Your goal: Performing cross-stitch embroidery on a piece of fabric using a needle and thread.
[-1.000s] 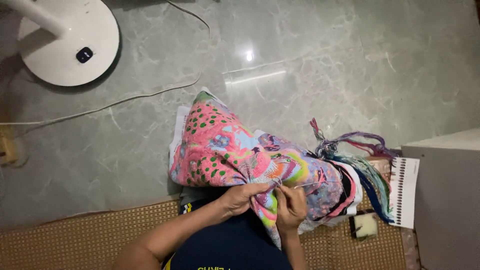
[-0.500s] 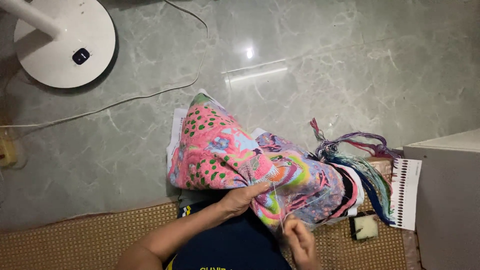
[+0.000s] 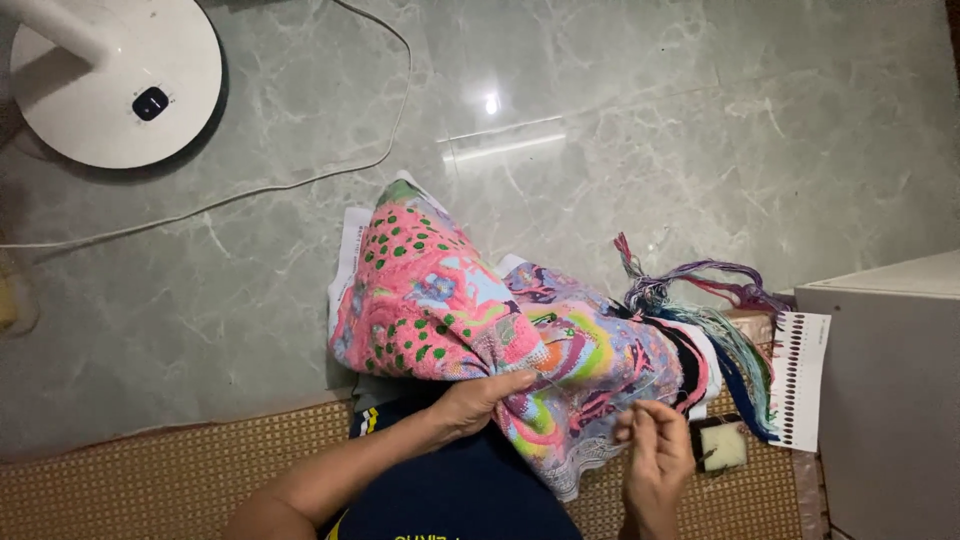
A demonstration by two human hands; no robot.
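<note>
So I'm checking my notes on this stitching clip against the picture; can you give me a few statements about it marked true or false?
1. The left hand grips the bunched, multicoloured embroidered cloth. True.
2. The right hand rests flat on the white round fan base. False: it is raised beside the cloth's lower edge, fingers pinched together, far from the base.
3. A bundle of coloured threads lies to the right of the cloth. True.
4. The cloth is spread flat over the woven straw mat. False: it is bunched up over the person's lap and the green marble floor.
</note>
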